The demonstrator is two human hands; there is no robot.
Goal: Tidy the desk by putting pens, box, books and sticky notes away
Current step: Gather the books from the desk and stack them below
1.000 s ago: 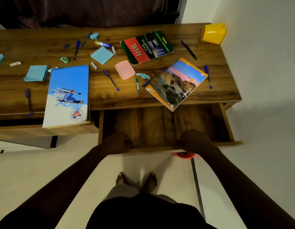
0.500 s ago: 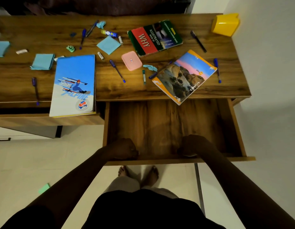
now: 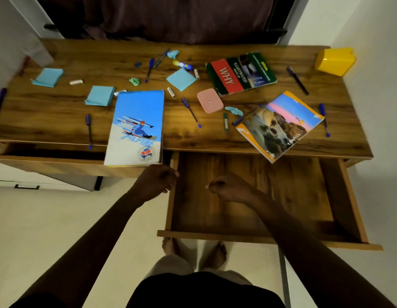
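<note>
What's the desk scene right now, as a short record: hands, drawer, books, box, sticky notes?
drawer: pulled out from desk
left hand: fingers curled, holding nothing, at drawer's left side
right hand: fingers curled, holding nothing, over drawer
books: ski notebook, WHY book, landscape book, on desk
pink box: on desk, near WHY book
sticky notes: three blue pads on desk

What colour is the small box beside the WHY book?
The box is pink, head view.

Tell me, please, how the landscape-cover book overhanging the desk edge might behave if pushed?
The landscape-cover book looks thin and soft-covered, so probably floppy when lifted. Its corner overhangs the open drawer, so a nudge may tip it in.
</note>
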